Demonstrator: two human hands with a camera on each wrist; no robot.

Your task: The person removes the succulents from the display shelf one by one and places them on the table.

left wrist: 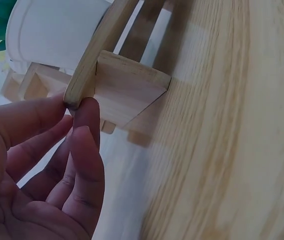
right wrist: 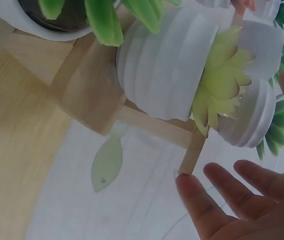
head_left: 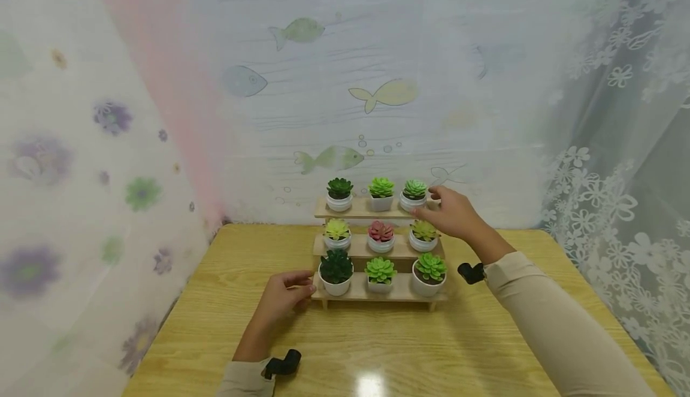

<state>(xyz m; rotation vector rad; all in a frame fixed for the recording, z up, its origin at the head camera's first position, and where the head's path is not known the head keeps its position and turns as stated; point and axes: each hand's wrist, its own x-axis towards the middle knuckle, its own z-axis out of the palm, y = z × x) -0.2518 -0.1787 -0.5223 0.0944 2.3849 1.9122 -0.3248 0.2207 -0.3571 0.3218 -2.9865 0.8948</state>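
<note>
A three-tier wooden plant stand (head_left: 358, 293) bears several small potted succulents, three on each tier. At its lower left end my left hand (head_left: 283, 298) pinches the bottom board (left wrist: 84, 75) between thumb and index finger. My right hand (head_left: 455, 214) is at the upper right, thumb and fingers spread and holding nothing. One fingertip (right wrist: 188, 186) meets the end of a shelf board (right wrist: 194, 152). Nearest that hand are a pale green succulent (head_left: 414, 190) on the top tier and a yellow-green one (head_left: 423, 230) on the middle tier. A dark green succulent (head_left: 336, 266) stands near my left hand.
The stand is on a wood-grain table (head_left: 345, 349) close to its back edge. Behind hangs a pale curtain (head_left: 318, 115) with printed fish. A flowered curtain (head_left: 81, 163) is on the left, and white lace (head_left: 620, 205) hangs on the right.
</note>
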